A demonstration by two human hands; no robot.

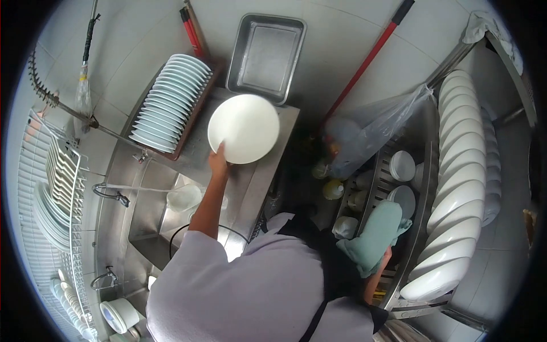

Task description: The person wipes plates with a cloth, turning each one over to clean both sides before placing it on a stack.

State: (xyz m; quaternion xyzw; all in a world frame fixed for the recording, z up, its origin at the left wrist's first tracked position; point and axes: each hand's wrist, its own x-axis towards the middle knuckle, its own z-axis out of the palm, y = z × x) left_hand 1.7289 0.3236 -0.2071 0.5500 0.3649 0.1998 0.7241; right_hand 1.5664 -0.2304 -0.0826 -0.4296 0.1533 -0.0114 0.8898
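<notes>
Left hand pinching a white dish by its near rim, held over the steel table.
Dish [244, 129] above the table [250, 182]; left hand [217, 161] has its thumb on the rim. Right hand [386, 259] at a green cloth [380, 231], mostly hidden by it; cannot tell how far its grip closes. Brown crate [194, 117] beside the dish: white plates [171, 102] upright in a row. Metal tray [268, 57] tilted against the wall. Sink [149, 196]: thin water stream reaching a whitish vessel [183, 198]. Dark slotted rack [376, 191] near the cloth: white crockery [402, 166] inside. Farther right, nested white bowls [456, 188]. Far left, wire rack [77, 211] holding plates.
</notes>
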